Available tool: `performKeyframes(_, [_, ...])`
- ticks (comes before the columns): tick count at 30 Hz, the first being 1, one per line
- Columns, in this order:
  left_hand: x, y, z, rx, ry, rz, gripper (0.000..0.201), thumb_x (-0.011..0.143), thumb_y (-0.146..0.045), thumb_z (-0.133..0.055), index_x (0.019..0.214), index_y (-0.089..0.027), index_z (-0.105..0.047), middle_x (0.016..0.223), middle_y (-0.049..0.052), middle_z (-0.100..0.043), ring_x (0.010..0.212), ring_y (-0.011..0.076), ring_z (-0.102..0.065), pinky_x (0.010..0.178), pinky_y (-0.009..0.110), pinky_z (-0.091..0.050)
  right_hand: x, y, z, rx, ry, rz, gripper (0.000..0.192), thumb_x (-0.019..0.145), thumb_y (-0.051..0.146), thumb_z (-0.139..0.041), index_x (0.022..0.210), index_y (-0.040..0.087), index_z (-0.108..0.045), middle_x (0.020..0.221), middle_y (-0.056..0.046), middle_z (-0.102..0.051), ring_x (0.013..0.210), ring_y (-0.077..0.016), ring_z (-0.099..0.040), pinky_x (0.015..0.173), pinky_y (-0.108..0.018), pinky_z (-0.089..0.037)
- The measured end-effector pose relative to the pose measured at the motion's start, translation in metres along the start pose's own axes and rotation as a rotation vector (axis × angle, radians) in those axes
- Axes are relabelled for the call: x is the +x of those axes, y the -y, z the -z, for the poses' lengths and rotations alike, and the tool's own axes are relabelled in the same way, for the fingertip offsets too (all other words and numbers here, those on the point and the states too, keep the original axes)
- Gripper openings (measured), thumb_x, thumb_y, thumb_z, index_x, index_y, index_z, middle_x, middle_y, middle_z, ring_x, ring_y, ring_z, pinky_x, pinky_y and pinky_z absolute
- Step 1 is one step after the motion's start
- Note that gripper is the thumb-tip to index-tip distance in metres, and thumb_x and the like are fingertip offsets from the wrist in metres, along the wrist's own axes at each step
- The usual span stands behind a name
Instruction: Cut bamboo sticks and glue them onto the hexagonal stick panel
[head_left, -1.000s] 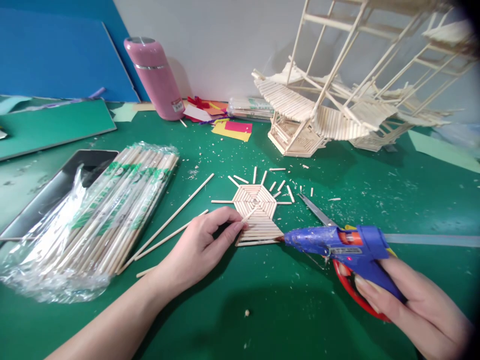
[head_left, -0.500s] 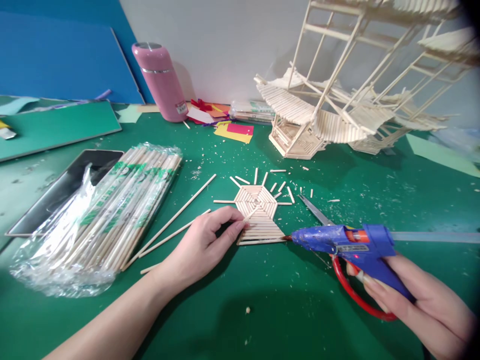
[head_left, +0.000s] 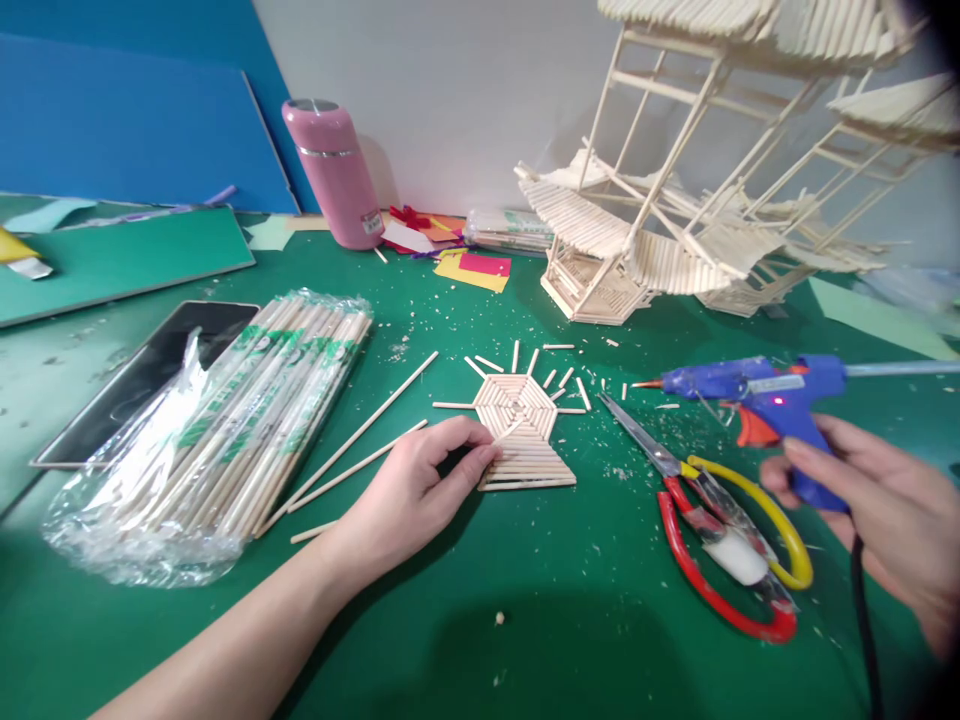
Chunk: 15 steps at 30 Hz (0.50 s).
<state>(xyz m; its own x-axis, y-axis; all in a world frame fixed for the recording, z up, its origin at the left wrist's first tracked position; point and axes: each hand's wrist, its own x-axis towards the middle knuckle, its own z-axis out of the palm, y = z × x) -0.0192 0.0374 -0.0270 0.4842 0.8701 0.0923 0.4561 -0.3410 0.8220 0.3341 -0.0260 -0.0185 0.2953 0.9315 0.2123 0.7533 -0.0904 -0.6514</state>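
Left hand [head_left: 409, 490] lying palm-down on the green mat [head_left: 525, 620], fingers loosely curled and narrow, fingertips [head_left: 486, 455] pressing against the left edge of the flat stick panel [head_left: 523, 432] and gripping nothing else. Panel lying flat at mid-table: an octagon of concentric sticks with a fan of longer rows spreading toward the near side. Right hand [head_left: 877, 510] hovering above the mat at the right, wrapped around the grip of the blue glue gun [head_left: 757, 390], nozzle pointing left and sitting well apart from the panel, red light glowing on the body, glue stick jutting out to the right. Lying between panel and gun, scissors [head_left: 720, 530] with one red and one yellow handle, blades pointing far-left, a pale lump resting between the handles. Short cut sticks [head_left: 559, 375] scattering just beyond the panel's far side. Two long bare sticks [head_left: 360, 430] lying diagonally left of the hand. Farther left, a plastic-wrapped bundle of sticks [head_left: 240, 420] partly covering a dark tablet [head_left: 150, 370]. At the far edge, a pink bottle [head_left: 334, 170] standing upright, coloured paper scraps [head_left: 472, 265] beside it. Far right, a tall stick-built model [head_left: 675, 210] rising against the wall.
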Motion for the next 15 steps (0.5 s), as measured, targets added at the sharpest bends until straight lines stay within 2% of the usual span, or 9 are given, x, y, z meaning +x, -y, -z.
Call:
performKeyframes(1, [-0.001,0.0,0.0,0.011,-0.026,-0.009,0.016,0.087,-0.026,-0.044,0.086,-0.019,-0.058,0.08,0.0,-0.064,0.072,0.0121,-0.058,0.065,0.023,-0.045,0.012,-0.009,0.001,0.036,0.08,-0.09,0.031,0.078,0.046,-0.055,0.095,0.021,-0.065,0.069,-0.01,-0.069,0.058,-0.0181,-0.066,0.05,-0.026,-0.049])
performKeyframes(2, [-0.001,0.0,-0.001,0.026,-0.055,-0.022,0.014,0.087,-0.025,-0.046,0.086,-0.019,-0.058,0.08,0.001,-0.064,0.072,0.0119,-0.058,0.065,0.023,-0.045,0.024,-0.017,0.002,-0.022,0.056,-0.154,0.032,0.079,0.046,-0.054,0.095,0.021,-0.065,0.076,-0.011,-0.07,0.064,-0.0184,-0.066,0.053,-0.026,-0.05])
performKeyframes(5, [-0.002,0.0,-0.001,0.108,-0.119,-0.116,0.01,0.085,-0.019,-0.048,0.086,-0.017,-0.058,0.081,0.002,-0.064,0.074,0.0127,-0.057,0.067,0.024,-0.044,0.05,-0.031,0.0,-0.166,0.01,-0.175,0.026,0.076,0.038,-0.058,0.087,0.017,-0.069,0.079,-0.014,-0.069,0.068,-0.0221,-0.065,0.055,-0.032,-0.048])
performKeyframes(8, [-0.002,0.0,-0.001,0.239,-0.111,-0.305,0.009,0.084,-0.015,-0.049,0.083,-0.015,-0.058,0.077,0.004,-0.063,0.074,0.0148,-0.056,0.072,0.03,-0.043,0.054,-0.017,-0.006,-0.332,-0.075,-0.124,0.029,0.067,0.031,-0.067,0.09,0.013,-0.069,0.09,-0.019,-0.065,0.077,-0.0302,-0.061,0.066,-0.046,-0.044])
performKeyframes(10, [-0.002,-0.001,-0.002,0.338,-0.079,-0.406,0.01,0.084,-0.013,-0.048,0.084,-0.014,-0.058,0.077,0.005,-0.063,0.074,0.016,-0.055,0.074,0.034,-0.042,0.045,0.011,-0.014,-0.399,-0.168,-0.016,0.039,0.069,0.03,-0.065,0.105,0.016,-0.063,0.105,-0.019,-0.058,0.088,-0.0305,-0.057,0.075,-0.047,-0.041])
performKeyframes(11, [-0.002,-0.001,-0.002,0.383,-0.063,-0.439,0.01,0.084,-0.012,-0.047,0.085,-0.014,-0.058,0.078,0.005,-0.063,0.075,0.0166,-0.055,0.075,0.035,-0.041,0.037,0.029,-0.021,-0.4,-0.222,0.143,0.035,0.072,0.03,-0.062,0.105,0.017,-0.063,0.102,-0.016,-0.059,0.088,-0.0274,-0.056,0.072,-0.042,-0.043])
performKeyframes(12, [-0.002,-0.002,-0.001,0.423,-0.051,-0.463,0.011,0.084,-0.011,-0.047,0.085,-0.013,-0.058,0.079,0.006,-0.063,0.076,0.0173,-0.055,0.076,0.036,-0.04,0.029,0.048,-0.028,-0.323,-0.219,0.307,0.028,0.076,0.028,-0.059,0.102,0.019,-0.064,0.097,-0.012,-0.06,0.088,-0.0232,-0.057,0.074,-0.037,-0.044])
performKeyframes(13, [-0.002,-0.003,-0.001,0.457,-0.043,-0.481,0.012,0.084,-0.011,-0.046,0.086,-0.013,-0.057,0.08,0.006,-0.063,0.077,0.0178,-0.055,0.076,0.037,-0.04,0.02,0.067,-0.037,-0.211,-0.14,0.457,0.019,0.078,0.024,-0.057,0.095,0.02,-0.065,0.092,-0.008,-0.061,0.085,-0.0193,-0.057,0.075,-0.033,-0.045])
performKeyframes(15, [-0.003,-0.005,-0.001,0.513,-0.038,-0.507,0.013,0.084,-0.01,-0.045,0.086,-0.012,-0.057,0.081,0.007,-0.064,0.079,0.0188,-0.055,0.077,0.038,-0.04,0.006,0.099,-0.057,-0.024,0.118,0.574,0.016,0.081,0.019,-0.054,0.093,0.02,-0.065,0.087,-0.005,-0.06,0.08,-0.0149,-0.057,0.071,-0.028,-0.045])
